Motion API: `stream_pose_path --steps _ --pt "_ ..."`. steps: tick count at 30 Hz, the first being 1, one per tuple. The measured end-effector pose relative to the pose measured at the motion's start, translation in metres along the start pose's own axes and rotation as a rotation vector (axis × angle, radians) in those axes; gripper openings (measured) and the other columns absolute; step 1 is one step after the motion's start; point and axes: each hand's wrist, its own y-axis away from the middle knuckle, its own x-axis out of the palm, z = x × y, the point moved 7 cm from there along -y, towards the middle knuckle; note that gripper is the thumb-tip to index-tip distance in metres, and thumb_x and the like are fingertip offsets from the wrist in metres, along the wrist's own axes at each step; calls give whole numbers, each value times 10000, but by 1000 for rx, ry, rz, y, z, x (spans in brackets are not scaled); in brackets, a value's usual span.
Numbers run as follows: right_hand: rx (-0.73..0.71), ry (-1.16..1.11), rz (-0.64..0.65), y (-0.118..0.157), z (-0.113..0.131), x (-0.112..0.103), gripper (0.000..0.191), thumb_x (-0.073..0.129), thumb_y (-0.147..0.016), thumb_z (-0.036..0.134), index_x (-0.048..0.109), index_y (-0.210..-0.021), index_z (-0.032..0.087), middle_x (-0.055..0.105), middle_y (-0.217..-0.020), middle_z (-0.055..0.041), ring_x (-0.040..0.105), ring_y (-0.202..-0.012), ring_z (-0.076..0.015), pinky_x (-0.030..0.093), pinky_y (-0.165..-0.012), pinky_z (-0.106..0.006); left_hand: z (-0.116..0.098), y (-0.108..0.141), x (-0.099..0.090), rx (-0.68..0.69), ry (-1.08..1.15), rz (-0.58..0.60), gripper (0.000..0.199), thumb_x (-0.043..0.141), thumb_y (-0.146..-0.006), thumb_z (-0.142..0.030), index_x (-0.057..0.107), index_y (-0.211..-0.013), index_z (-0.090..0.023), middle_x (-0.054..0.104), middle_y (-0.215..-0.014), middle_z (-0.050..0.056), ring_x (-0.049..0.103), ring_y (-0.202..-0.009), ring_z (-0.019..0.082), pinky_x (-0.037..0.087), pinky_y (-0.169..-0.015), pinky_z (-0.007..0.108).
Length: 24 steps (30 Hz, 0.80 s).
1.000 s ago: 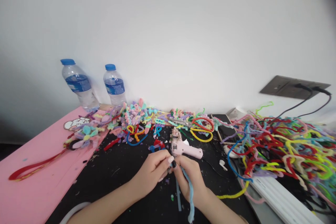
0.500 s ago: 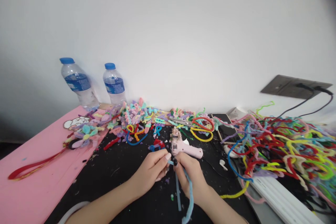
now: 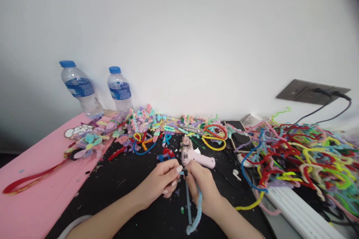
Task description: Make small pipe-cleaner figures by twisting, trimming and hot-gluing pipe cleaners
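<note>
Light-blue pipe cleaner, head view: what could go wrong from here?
1. The loose end of the light-blue pipe cleaner overlaps the translucent stick in view; it might snag there.
2. The left grip and right grip sit close to the glue gun; a bump could shift it, and whether it's hot can't be seen.

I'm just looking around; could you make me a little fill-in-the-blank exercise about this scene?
1. The left hand and right hand hold a fuzzy strand coloured light ____.
2. By the wall stand ____ blue-capped bottles.
3. The surface under the red strap is coloured ____.

Missing words: blue; two; pink.
</note>
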Motion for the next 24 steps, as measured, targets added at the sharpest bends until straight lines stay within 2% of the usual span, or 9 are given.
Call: stream_pose_path --steps 6,9,18,22,24 --pt "0 29 -7 0 -1 -1 148 347 -862 126 436 -769 199 474 -678 3 442 -582 -131 336 -542 -246 5 -2 -5 -30 73 -22 296 499 -855 -408 418 -698 -170 405 -531 -86 222 -342 8 191 -342 147" --pt "22 65 7 1 -3 0 144 348 -855 120 444 -780 197 501 -691 -9 472 -600 -136 359 -554 -243 9 -4 -8 -43 86 -34 315 501 -840 -439 415 -692 -175 386 -505 -94 205 -322 7 181 -326 150" --pt "-84 188 0 -2 -4 5 172 346 -832 100 470 -760 195 549 -657 -31 527 -552 -138 395 -513 -223 19 -6 -14 -130 46 -159 511 597 -627 -659 394 -665 -192 395 -452 -99 188 -299 10 103 -318 166" --pt "-178 278 -62 1 -8 9 193 349 -873 160 482 -739 203 556 -619 -16 527 -502 -127 384 -470 -204 17 -10 -18 -121 0 -147 557 642 -553 -679 384 -641 -193 393 -486 -78 279 -382 41 139 -363 171" --pt "-165 235 -73 2 -15 12 206 349 -898 214 488 -746 205 551 -613 -5 532 -507 -119 390 -476 -192 13 -13 -18 -85 -42 -134 572 645 -535 -690 386 -610 -186 370 -491 -71 287 -428 50 170 -394 170"
